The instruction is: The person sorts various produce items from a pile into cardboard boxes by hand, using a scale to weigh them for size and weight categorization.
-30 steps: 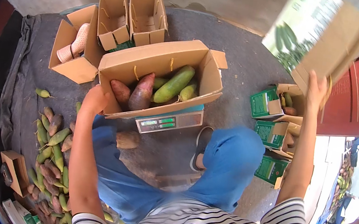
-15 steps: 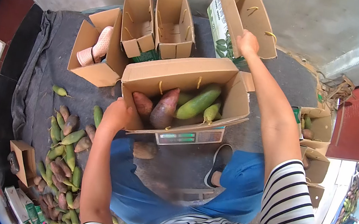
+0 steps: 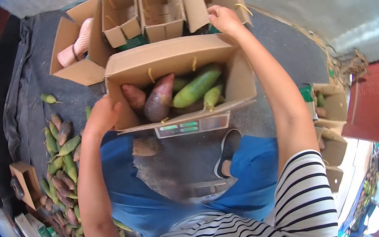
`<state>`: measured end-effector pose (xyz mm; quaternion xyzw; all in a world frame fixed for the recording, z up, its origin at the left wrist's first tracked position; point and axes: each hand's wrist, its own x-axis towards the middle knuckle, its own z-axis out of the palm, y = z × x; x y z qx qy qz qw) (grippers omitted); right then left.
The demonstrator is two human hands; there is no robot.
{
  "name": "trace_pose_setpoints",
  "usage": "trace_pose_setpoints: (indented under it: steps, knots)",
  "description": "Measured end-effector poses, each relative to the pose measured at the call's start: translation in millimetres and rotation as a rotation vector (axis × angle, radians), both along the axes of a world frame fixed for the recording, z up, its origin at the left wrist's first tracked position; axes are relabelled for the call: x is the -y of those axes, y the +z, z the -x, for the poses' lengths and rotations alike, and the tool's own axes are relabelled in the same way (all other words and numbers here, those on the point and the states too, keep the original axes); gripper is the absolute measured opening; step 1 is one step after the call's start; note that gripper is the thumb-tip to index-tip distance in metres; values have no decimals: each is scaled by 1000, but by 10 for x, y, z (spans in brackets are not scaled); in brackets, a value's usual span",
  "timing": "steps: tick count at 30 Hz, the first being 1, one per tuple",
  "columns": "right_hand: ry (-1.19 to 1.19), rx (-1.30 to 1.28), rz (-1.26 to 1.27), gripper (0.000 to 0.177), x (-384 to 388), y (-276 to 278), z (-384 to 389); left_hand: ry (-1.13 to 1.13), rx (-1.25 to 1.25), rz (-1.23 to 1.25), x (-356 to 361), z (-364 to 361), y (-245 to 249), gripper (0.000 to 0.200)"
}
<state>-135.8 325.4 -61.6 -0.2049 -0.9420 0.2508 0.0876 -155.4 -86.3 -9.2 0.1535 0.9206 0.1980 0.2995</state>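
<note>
A large cardboard box (image 3: pixel 169 58) stands tilted in view on a digital scale (image 3: pixel 193 126) with green lit displays. Inside lie reddish-purple radishes (image 3: pixel 159 99) and green radishes (image 3: pixel 198 87). My left hand (image 3: pixel 105 114) is closed at the box's near left corner, its fingertips partly hidden. Farther off, my right hand (image 3: pixel 224 20) grips the near edge of another cardboard carton (image 3: pixel 195 3) with yellow cord handles. This carton is beside two similar open cartons (image 3: pixel 160 4), (image 3: pixel 120 10).
At the left, an open box (image 3: pixel 95 71) holds a pink knitted item (image 3: pixel 77 46). Loose radishes (image 3: pixel 65 148) are heaped on the dark floor cloth to my left. More boxes with vegetables (image 3: pixel 332 109) stand at the right. My shoe (image 3: pixel 228 152) is just beside the scale.
My right hand has moved the carton leftward, from apart at the right to beside the other two. My left hand stays at the corner of the filled box. The view has shifted.
</note>
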Motion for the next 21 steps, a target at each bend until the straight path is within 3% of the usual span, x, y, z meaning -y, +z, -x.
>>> trace_pose_setpoints:
  steps: [2,6,8,11,14,21]
  knots:
    - [29,-77,-41,39,23,278,-541,-78,-100,-8,57,32,-141,27]
    - [-100,14,-9,52,120,429,-1502,-158,-174,-60,184,173,-364,25]
    - [-113,168,69,58,240,429,-1831,-12,43,-166,53,39,-119,22]
    - [-43,277,67,57,455,380,-1929,45,150,-176,135,153,-200,20]
    - [-92,407,6,42,510,321,-1857,100,199,-200,206,208,-301,21]
    - [-167,462,40,34,525,310,-1815,105,210,-194,175,233,-338,22]
